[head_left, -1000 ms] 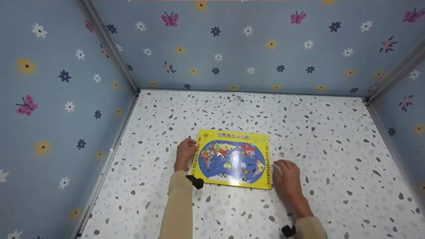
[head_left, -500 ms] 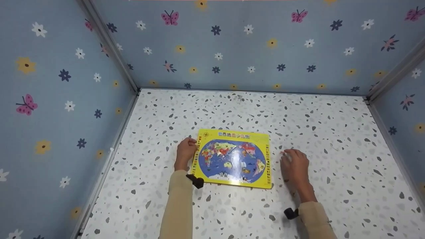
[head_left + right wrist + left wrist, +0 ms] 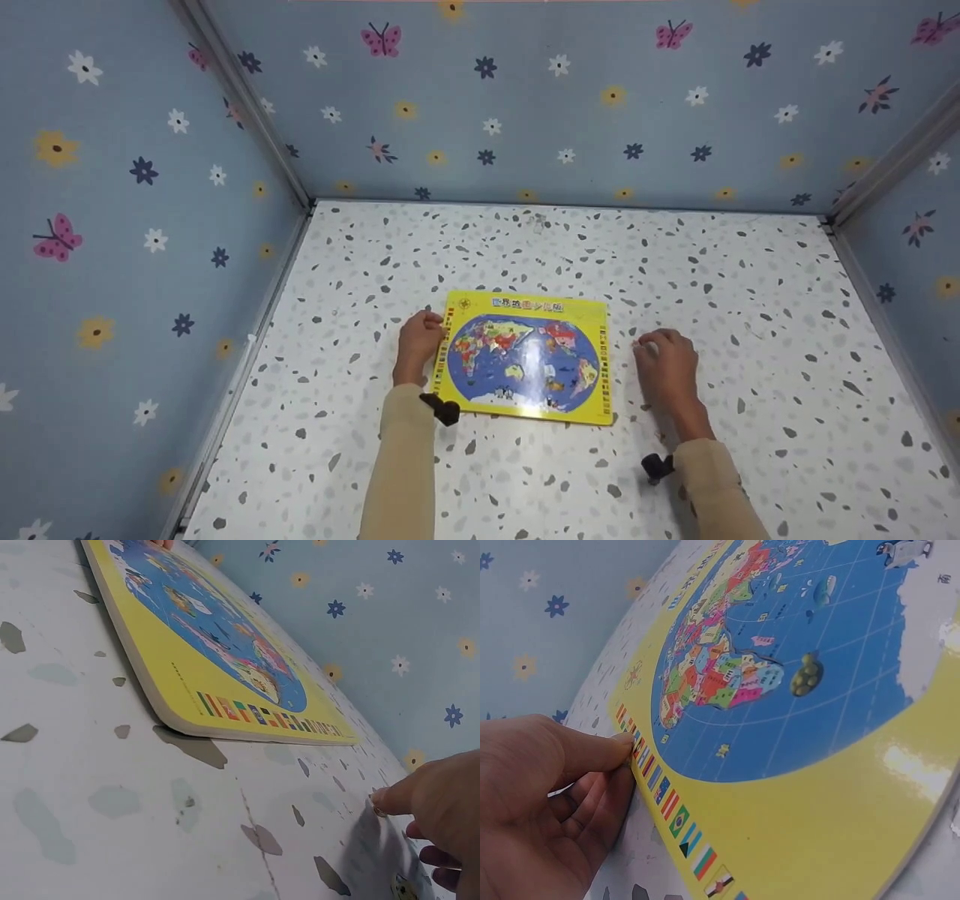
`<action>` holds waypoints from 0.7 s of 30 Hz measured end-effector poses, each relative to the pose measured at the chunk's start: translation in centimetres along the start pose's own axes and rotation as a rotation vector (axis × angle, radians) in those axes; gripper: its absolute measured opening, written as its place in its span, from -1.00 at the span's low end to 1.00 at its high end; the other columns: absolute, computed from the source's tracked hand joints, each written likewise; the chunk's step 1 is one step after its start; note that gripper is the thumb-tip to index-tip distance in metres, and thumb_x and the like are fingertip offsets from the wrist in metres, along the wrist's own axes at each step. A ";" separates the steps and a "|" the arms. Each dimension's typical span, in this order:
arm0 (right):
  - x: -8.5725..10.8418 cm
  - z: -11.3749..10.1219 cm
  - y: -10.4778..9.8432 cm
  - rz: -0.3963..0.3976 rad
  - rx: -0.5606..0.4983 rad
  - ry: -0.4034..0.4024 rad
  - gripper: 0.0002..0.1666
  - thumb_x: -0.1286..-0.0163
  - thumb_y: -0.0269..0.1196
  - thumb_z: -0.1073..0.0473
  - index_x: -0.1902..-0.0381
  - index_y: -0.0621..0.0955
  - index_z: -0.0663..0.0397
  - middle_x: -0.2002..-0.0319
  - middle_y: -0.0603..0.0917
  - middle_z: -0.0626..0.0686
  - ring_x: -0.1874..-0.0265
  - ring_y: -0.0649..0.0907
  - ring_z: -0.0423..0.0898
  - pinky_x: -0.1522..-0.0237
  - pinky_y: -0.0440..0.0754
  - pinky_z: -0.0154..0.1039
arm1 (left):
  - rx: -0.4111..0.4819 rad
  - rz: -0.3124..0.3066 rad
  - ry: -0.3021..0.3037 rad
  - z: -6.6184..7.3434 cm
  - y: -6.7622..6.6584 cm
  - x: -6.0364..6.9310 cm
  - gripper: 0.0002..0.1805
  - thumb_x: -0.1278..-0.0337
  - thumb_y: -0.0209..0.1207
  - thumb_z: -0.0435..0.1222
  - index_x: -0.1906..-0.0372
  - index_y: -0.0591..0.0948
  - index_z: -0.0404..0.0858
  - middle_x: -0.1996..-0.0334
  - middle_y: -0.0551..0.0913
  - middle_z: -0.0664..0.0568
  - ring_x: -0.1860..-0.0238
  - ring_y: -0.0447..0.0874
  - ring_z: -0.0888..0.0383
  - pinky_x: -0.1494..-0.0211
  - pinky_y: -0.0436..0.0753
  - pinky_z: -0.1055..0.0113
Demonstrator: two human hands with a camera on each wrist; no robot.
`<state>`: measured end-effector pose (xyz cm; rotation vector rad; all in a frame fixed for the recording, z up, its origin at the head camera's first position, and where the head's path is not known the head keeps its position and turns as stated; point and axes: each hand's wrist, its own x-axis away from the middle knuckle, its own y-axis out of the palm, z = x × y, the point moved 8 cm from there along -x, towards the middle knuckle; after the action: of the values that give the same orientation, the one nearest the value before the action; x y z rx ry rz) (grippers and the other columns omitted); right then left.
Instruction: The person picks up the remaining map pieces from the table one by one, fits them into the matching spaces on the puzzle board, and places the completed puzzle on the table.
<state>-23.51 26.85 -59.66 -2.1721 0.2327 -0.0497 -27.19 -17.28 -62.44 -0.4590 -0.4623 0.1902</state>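
A yellow-bordered world map puzzle board (image 3: pixel 525 401) lies flat on the table. My left hand (image 3: pixel 418 346) pinches its left edge; in the left wrist view the thumb (image 3: pixel 615 752) is on the rim beside the printed flags, with the fingers below. To the right of the board, apart from it, my right hand (image 3: pixel 670 375) has its fingertips down at the table. In the right wrist view they pinch a tiny puzzle piece (image 3: pixel 378 805), mostly hidden by the fingertip. Another small yellowish piece (image 3: pixel 403 886) lies below that hand.
The speckled white table (image 3: pixel 480 247) is bounded by blue floral panels at the back (image 3: pixel 525 97), left (image 3: pixel 112 300) and right (image 3: pixel 922 232). Black wrist mounts (image 3: pixel 657 466) sit at both sleeves.
My right hand has moved away from the board's right edge, a little up and to the right, onto the small piece on the table. The left hand and board have stayed put.
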 end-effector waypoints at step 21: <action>-0.1 0.0 0.0 -0.003 -0.092 0.060 -0.84 -0.38 0.17 0.05 0.21 0.56 -0.01 -0.17 0.46 0.08 -0.22 0.39 0.08 -0.28 0.26 0.11 | -0.028 -0.002 -0.009 0.2 -0.1 0.0 -0.77 -0.25 0.09 -0.29 0.02 0.55 -0.19 0.11 0.59 -0.08 0.09 0.51 0.04 -0.08 0.46 0.17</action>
<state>-23.56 26.88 -59.66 -2.2646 0.2710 -0.1076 -27.25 -17.26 -62.28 -0.4853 -0.4746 0.1844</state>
